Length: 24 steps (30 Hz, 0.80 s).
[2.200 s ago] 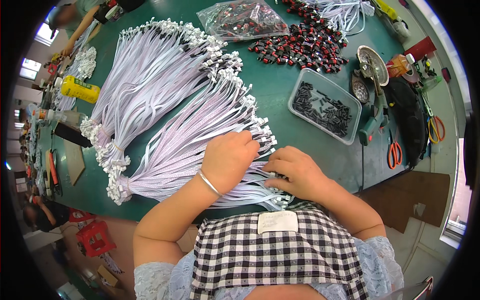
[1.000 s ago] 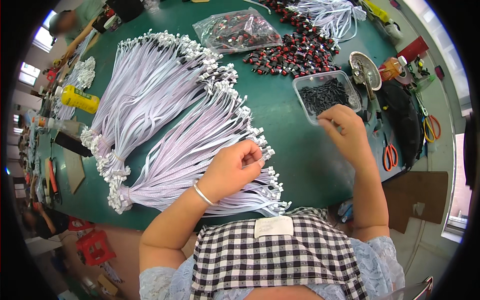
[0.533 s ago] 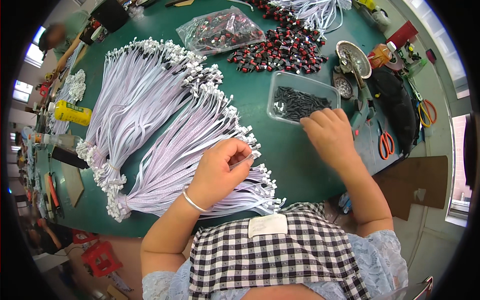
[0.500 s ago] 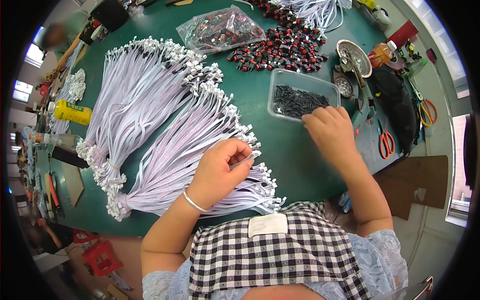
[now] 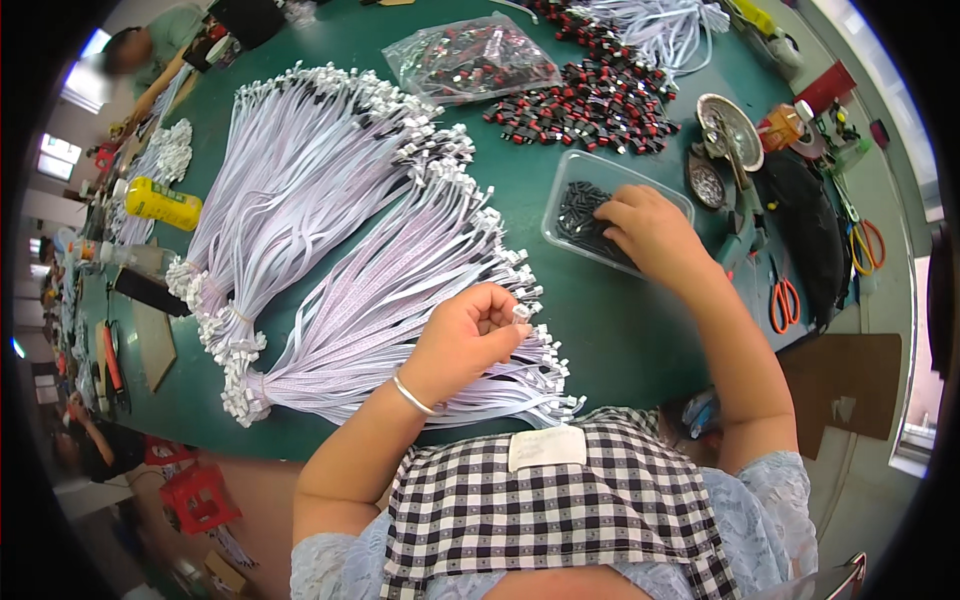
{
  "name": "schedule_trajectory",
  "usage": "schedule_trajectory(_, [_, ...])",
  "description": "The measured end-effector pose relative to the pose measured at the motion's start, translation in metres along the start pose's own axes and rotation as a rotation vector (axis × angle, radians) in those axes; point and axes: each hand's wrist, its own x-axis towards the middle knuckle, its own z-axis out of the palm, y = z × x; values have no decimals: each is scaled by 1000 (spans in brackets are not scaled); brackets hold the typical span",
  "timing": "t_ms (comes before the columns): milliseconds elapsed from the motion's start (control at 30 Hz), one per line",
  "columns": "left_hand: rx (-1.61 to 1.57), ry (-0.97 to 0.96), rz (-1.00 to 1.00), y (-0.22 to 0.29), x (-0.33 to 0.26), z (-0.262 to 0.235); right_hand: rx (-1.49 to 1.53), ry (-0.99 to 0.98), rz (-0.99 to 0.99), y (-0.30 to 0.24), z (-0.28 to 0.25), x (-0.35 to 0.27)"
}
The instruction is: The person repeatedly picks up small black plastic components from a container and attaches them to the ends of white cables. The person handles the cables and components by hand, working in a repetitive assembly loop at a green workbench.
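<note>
crowding a green table (image 5: 600, 330): white cable bundles (image 5: 330, 250).

The scene is brightly and evenly lit, with daylight showing at windows (image 5: 58, 160) on the far left rim and only soft, short shadows on the green table (image 5: 590, 330). The centre is sharp, while the fisheye lens bends straight edges toward a black circular border. A clear plastic bag (image 5: 470, 60) carries mild glare.
</note>
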Motion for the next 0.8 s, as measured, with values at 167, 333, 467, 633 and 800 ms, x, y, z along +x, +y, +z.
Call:
schedule_trajectory(167, [-55,12,-45,2,1,-2,18,-21,5,0,5,3])
schedule_trajectory(333, [-69,9,-31,-2,2,-5,-25,-104,17,3,4,5])
schedule_trajectory(467, [-65,9,-44,2,2,-4,39,37,79,-1,-4,6])
schedule_trajectory(633, [-76,-26,-67,-1,4,-9,360,23,117,-10,-23,3])
schedule_trajectory(800, [-101,-20,-23,-6,4,-7,1128,-1,227,-54,-29,-11])
